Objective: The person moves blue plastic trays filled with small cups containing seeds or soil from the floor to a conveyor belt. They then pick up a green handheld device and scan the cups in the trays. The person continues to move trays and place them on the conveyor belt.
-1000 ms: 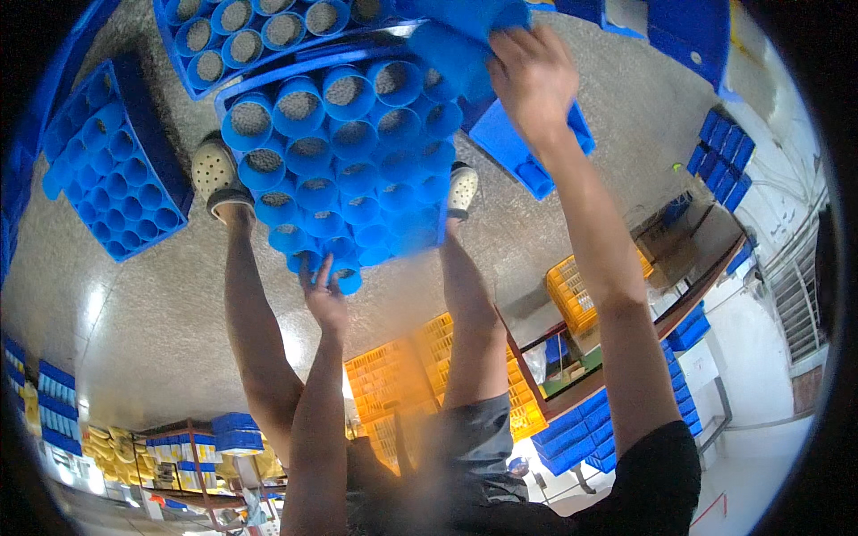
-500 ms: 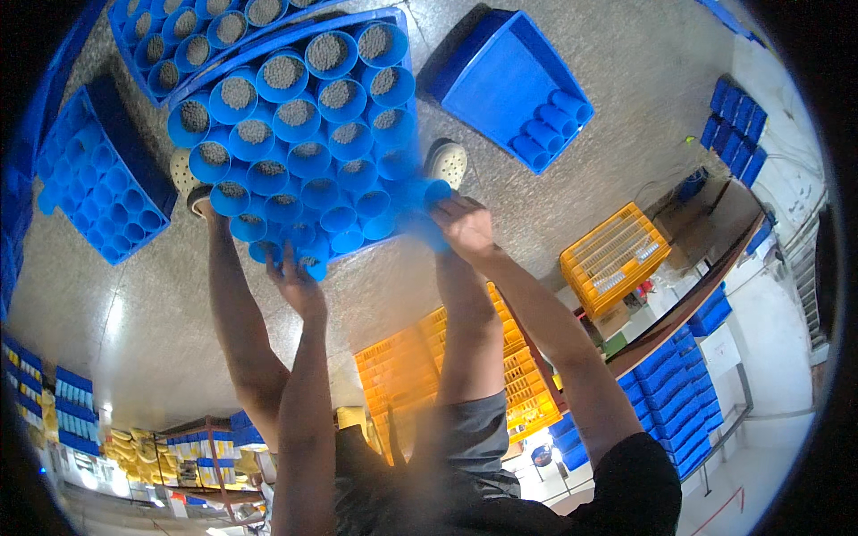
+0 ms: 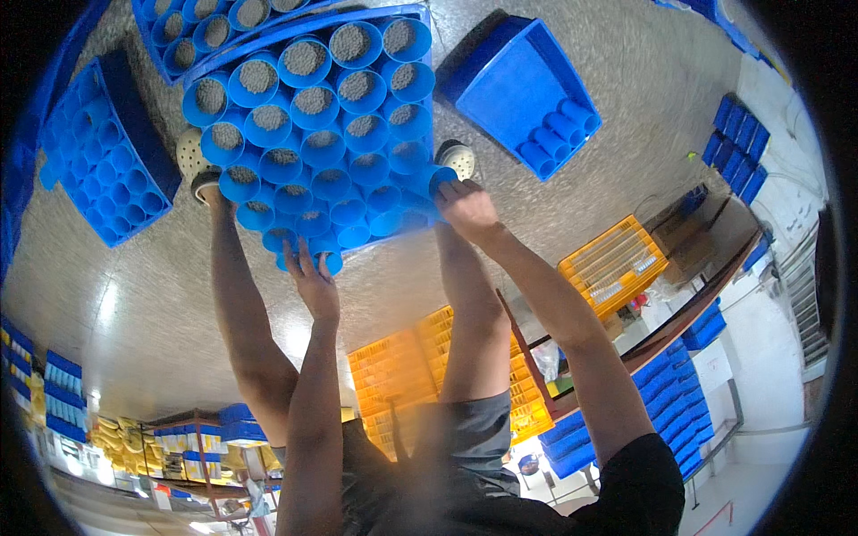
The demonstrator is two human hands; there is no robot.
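A blue crate in front of me holds rows of blue plastic cups, many filled with small grey pellets. At its near edge my left hand rests its spread fingers against the lowest cups. At the crate's right side, my right hand has its fingers closed round the end of a blue cup. That cup lies tilted, its mouth toward my fingers. Its far end is blurred against the other cups, and I cannot tell what is in it.
A second crate of filled cups adjoins behind. Left stands a blue bin of cups; right, a blue bin with several cups lying inside. My feet in light clogs flank the crate. Yellow crates and stacked blue bins stand right.
The whole view has shifted slightly, with the crates now a little farther right. My right hand still grips the blue cup, which shows less blur. My left hand stays by the lowest cups.
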